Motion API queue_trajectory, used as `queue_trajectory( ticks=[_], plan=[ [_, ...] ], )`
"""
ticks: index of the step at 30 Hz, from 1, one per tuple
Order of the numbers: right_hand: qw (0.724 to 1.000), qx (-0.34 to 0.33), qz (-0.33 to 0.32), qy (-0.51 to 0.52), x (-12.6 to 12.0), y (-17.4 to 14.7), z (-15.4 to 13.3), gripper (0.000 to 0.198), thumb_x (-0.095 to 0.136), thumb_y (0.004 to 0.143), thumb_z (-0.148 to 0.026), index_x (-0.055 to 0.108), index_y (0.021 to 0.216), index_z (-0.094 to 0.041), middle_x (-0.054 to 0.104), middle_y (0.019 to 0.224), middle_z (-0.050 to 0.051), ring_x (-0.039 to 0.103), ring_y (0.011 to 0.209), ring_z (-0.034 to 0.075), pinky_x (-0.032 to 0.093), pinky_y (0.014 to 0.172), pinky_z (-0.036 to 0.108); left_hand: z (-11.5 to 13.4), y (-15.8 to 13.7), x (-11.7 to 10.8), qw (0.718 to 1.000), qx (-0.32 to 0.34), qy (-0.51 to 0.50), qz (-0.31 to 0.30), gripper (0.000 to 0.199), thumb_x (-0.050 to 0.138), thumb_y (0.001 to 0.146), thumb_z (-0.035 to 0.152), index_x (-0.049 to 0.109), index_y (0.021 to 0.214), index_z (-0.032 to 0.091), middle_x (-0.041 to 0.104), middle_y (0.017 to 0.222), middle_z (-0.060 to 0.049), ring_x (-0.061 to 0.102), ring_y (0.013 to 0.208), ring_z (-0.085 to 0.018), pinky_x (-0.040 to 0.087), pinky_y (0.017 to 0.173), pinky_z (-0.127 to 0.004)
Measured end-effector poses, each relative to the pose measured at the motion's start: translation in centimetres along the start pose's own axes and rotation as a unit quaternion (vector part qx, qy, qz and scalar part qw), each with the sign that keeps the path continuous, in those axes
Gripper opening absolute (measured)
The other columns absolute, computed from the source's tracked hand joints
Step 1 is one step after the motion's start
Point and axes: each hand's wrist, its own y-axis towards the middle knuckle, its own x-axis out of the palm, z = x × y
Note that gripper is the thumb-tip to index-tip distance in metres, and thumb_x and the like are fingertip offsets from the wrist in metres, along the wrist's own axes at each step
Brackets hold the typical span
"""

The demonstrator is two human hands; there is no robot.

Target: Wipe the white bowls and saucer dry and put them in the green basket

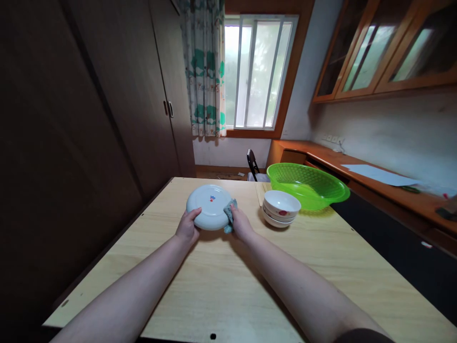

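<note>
A white plate [210,209] with a small blue and red mark at its middle is held just above the wooden table [200,286]. My left hand [189,226] grips its left edge, thumb on top and fingers underneath. At the right edge, my right hand [241,223] is closed on a grey-blue cloth [228,215] that wraps over the rim. Whether more than one plate is in the grip, I cannot tell. To the right of my right hand stands a stack of white bowls [281,209] with a red pattern on the side.
Behind the bowls, a green plastic basket [307,186] sits at the table's far right corner. Thin chopsticks [258,194] lie left of it. A folding chair [253,164] is beyond the far edge. Dark wardrobe doors [124,95] line the left, a desk [357,164] the right.
</note>
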Motion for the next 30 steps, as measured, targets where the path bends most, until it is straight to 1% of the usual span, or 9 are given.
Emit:
queue_trajectory(
  ticks=[4,7,10,14,17,19,22,27,30],
  plan=[
    [0.995,0.038,-0.029,0.086,-0.9,0.6,-0.6,0.043,0.054,0.078,-0.057,0.061,0.092,-0.018,0.070,0.093,0.008,0.065,0.085,0.022,0.053,0.069,0.032,0.0,-0.4,0.6,0.999,0.004,-0.001,-0.041,0.061,0.071,0.060,0.013,0.057,0.119,0.016,0.070,0.103,-0.008,0.060,0.107,-0.028,0.047,0.094,-0.038],
    [0.994,0.016,-0.024,0.103,-1.5,1.2,-1.3,0.043,0.063,0.072,-0.056,0.061,0.094,-0.019,0.070,0.092,0.006,0.065,0.085,0.021,0.052,0.073,0.031,0.2,-0.5,0.6,0.999,-0.019,-0.030,-0.033,0.051,0.068,0.064,0.019,0.060,0.114,0.015,0.071,0.100,-0.008,0.059,0.108,-0.029,0.045,0.096,-0.040],
    [0.992,-0.015,-0.042,0.115,-2.1,1.7,-2.1,0.047,0.068,0.068,-0.053,0.059,0.099,-0.020,0.069,0.096,0.005,0.064,0.089,0.019,0.051,0.078,0.030,1.0,-0.5,0.3,0.995,-0.072,-0.070,-0.029,0.042,0.062,0.073,0.035,0.062,0.109,0.014,0.071,0.098,-0.009,0.058,0.109,-0.031,0.042,0.098,-0.044],
    [0.992,-0.025,-0.074,0.098,-3.1,2.1,-3.2,0.050,0.071,0.066,-0.049,0.059,0.106,-0.022,0.068,0.102,0.005,0.062,0.094,0.019,0.049,0.082,0.030,2.0,-0.3,-0.5,0.972,-0.169,-0.096,-0.131,0.058,0.050,0.078,0.055,0.059,0.116,0.012,0.067,0.109,-0.013,0.052,0.117,-0.033,0.035,0.103,-0.049],
    [0.990,-0.002,-0.112,0.090,-3.6,2.0,-3.7,0.049,0.071,0.068,-0.048,0.060,0.107,-0.022,0.069,0.098,0.005,0.063,0.091,0.020,0.049,0.080,0.030,2.0,0.0,-1.2,0.959,-0.198,-0.102,-0.174,0.060,0.050,0.079,0.053,0.056,0.121,0.011,0.066,0.112,-0.015,0.050,0.119,-0.034,0.032,0.105,-0.049],
    [0.988,0.008,-0.123,0.092,-3.6,1.9,-3.8,0.047,0.071,0.068,-0.047,0.061,0.106,-0.022,0.069,0.095,0.004,0.063,0.088,0.019,0.049,0.078,0.030,1.7,0.3,-1.5,0.960,-0.208,-0.089,-0.164,0.054,0.053,0.079,0.041,0.056,0.122,0.010,0.068,0.109,-0.015,0.053,0.116,-0.034,0.033,0.104,-0.048],
    [0.991,0.008,-0.103,0.089,-3.5,2.0,-3.5,0.044,0.070,0.068,-0.047,0.061,0.103,-0.021,0.069,0.091,0.004,0.063,0.084,0.019,0.049,0.075,0.029,1.2,0.3,-1.6,0.970,-0.213,-0.049,-0.106,0.047,0.054,0.076,0.026,0.058,0.119,0.008,0.071,0.099,-0.014,0.060,0.107,-0.032,0.039,0.101,-0.047],
    [0.995,0.006,-0.032,0.092,-3.0,2.6,-2.4,0.041,0.068,0.069,-0.049,0.060,0.097,-0.021,0.069,0.088,0.004,0.064,0.082,0.019,0.049,0.073,0.029,0.7,-0.1,-0.9,0.981,-0.175,-0.042,-0.072,0.044,0.055,0.076,0.023,0.060,0.117,0.008,0.072,0.095,-0.013,0.064,0.100,-0.030,0.044,0.097,-0.044],
    [0.996,0.047,0.003,0.082,-2.2,2.2,-1.4,0.040,0.061,0.072,-0.055,0.060,0.092,-0.020,0.069,0.080,0.004,0.063,0.074,0.020,0.049,0.062,0.029,0.6,-0.3,-0.5,0.988,-0.138,-0.037,-0.049,0.042,0.055,0.076,0.022,0.060,0.116,0.010,0.072,0.094,-0.011,0.065,0.099,-0.028,0.046,0.095,-0.041]
  ],
)
